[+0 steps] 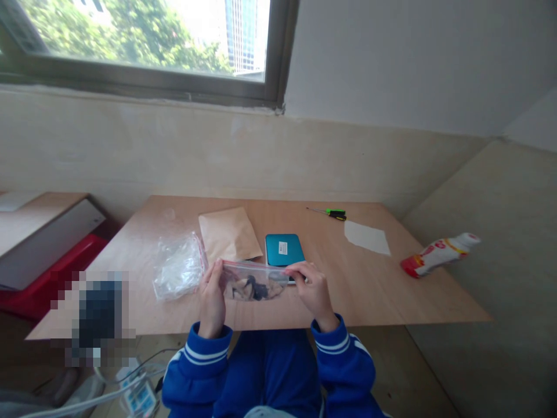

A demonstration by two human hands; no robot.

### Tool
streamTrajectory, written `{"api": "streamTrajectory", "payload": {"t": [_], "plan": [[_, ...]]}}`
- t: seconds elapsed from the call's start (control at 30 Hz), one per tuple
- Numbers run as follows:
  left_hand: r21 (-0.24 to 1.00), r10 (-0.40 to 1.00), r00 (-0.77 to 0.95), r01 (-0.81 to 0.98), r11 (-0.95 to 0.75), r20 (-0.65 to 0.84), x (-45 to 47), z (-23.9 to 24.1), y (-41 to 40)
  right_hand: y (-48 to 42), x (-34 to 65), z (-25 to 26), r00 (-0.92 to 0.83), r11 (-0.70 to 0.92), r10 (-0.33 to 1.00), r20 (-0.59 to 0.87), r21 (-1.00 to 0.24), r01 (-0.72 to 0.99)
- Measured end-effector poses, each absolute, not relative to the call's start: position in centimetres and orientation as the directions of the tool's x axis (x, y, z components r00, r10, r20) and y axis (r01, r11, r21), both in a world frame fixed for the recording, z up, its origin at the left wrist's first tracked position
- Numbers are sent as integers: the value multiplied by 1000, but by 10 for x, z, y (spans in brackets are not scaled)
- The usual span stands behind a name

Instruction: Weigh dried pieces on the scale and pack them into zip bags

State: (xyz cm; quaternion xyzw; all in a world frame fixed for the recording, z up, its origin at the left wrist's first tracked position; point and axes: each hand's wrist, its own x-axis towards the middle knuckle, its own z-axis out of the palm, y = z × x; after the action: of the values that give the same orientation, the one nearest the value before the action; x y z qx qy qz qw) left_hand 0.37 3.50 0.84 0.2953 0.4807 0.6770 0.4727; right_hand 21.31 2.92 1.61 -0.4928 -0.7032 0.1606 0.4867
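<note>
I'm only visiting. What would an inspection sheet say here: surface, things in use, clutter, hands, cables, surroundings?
Surface: light-brown wooden tabletop
Things in use: clear red-edged plastic zip bag; its tan and dark contents are unclear
Clutter: crumpled clear plastic packaging, flat brown paper envelope, flat teal rectangular box, green-handled screwdriver, irregular white paper sheet, red-and-white plastic bottle
Hands: left hand and right hand hold the bag's opposite ends
Cables: pale cables below the tabletop, at left
Surroundings: metal-framed window, beige wall

A clear zip bag point(272, 274), near 7 o'clock from the view's centre, is held taut at its 2 upper ends; its red-edged strip point(250, 265) runs roughly 9 to 3 o'clock. Dark contents point(256, 289), indistinct, show inside.
</note>
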Motion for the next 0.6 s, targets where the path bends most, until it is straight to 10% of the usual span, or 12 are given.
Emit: {"api": "streamTrajectory", "payload": {"t": [0.3,0.47,0.6], "plan": [[893,976,-179,-449,33,-126,30,6,30,15,197,-13,-19,82,997,81,-994,71],[996,989,-116,33,-85,89,7,-5,38,36,251,-11,311,4,950,28,-997,76],[847,938,-107,474,-243,329,-20,-27,58,62,312,-18,506,-90,861,-49,-994,58]]}}
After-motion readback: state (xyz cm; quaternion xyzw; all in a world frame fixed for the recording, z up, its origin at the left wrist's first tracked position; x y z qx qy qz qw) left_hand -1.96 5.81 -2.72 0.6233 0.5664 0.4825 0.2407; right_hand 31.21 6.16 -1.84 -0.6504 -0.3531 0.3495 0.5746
